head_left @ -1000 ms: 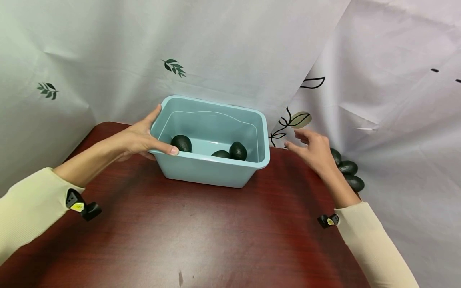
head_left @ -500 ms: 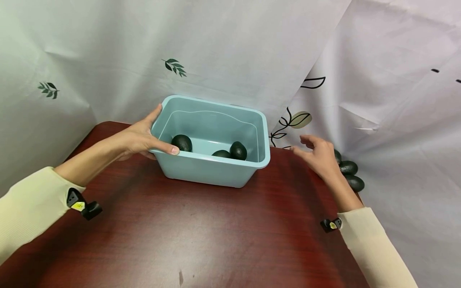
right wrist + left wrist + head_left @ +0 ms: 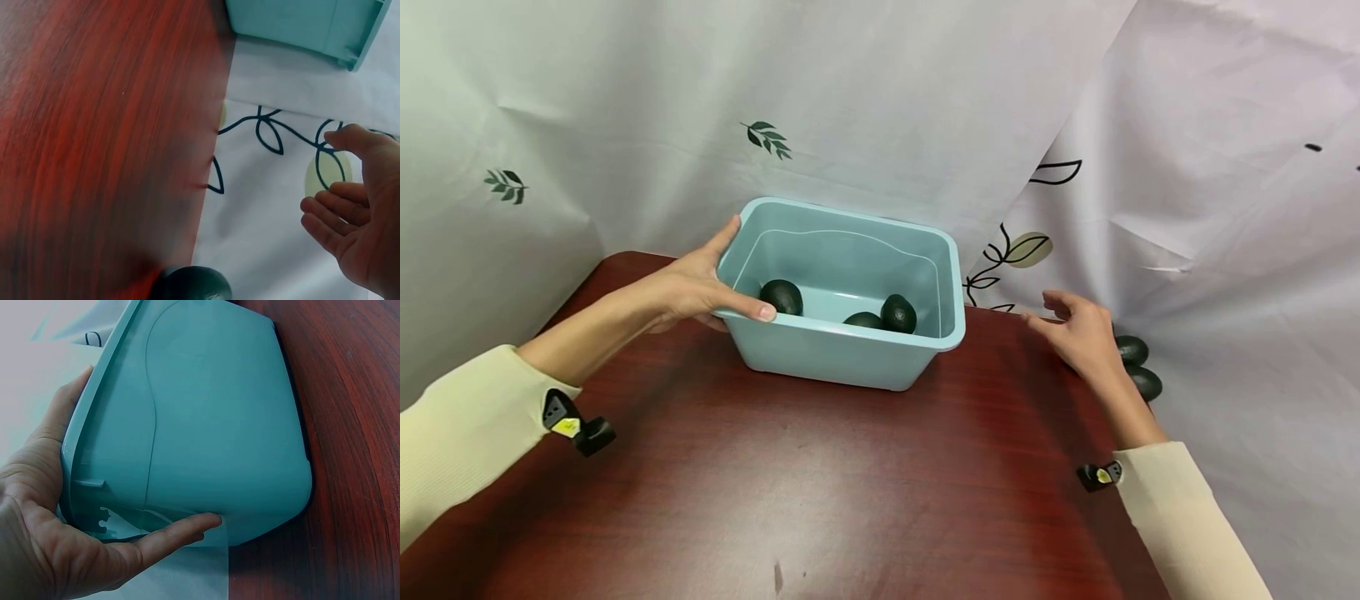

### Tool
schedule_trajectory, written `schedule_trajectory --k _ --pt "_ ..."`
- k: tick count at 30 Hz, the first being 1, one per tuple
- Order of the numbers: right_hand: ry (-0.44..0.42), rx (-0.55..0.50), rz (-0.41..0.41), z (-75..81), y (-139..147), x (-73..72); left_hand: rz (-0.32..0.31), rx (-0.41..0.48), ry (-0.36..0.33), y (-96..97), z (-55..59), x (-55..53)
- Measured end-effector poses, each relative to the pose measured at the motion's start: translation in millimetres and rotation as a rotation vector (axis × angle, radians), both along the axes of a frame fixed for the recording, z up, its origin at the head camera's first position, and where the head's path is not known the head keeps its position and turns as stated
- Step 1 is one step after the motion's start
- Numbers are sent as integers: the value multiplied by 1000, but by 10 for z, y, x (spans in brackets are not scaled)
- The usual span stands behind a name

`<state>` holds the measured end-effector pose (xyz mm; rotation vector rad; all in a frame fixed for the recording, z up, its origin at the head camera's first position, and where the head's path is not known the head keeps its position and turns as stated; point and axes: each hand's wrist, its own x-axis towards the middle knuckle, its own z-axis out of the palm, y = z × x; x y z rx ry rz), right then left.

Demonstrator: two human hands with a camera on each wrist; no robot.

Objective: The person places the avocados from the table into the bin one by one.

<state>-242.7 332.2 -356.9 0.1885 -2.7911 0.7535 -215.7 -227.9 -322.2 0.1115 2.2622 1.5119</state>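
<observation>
A pale blue plastic bin (image 3: 835, 358) stands at the back of the table, with three dark green avocados inside: one at the left (image 3: 781, 297), one partly hidden by the front wall (image 3: 862, 320), and one beside it (image 3: 898, 314). My left hand (image 3: 696, 283) grips the bin's left end, thumb over the front rim; in the left wrist view its fingers lie against the outer wall (image 3: 206, 425). Holding nothing, my right hand (image 3: 1082, 337) hovers with loosely bent fingers near more avocados (image 3: 1145, 383) at the table's right edge. One avocado (image 3: 190, 284) shows in the right wrist view.
The dark red wooden table (image 3: 820, 483) has rounded corners. White cloth (image 3: 880, 108) printed with leaves hangs right behind the bin and along the right side, close to the right hand. Each sleeve carries a small black device (image 3: 1101, 476).
My right hand has moved right and slightly down, away from the bin, and now covers part of the avocado group. My left hand and the bin have stayed in place.
</observation>
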Motion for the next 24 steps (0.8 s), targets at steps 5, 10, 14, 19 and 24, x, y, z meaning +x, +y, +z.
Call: schedule_trajectory --k 5,10,14,19,24 --pt "-1 7 -32 -40 74 10 1 0 3 5 10 3" --pt "-22 3 -52 -70 139 25 2 -6 5 2 21 5" --pt "-40 -5 -79 -80 190 29 3 -4 2 1 19 1" --pt "-58 5 -112 -98 255 24 4 -1 1 -3 9 0" --pt "-81 29 -140 -126 334 27 0 -7 1 2 3 -3"
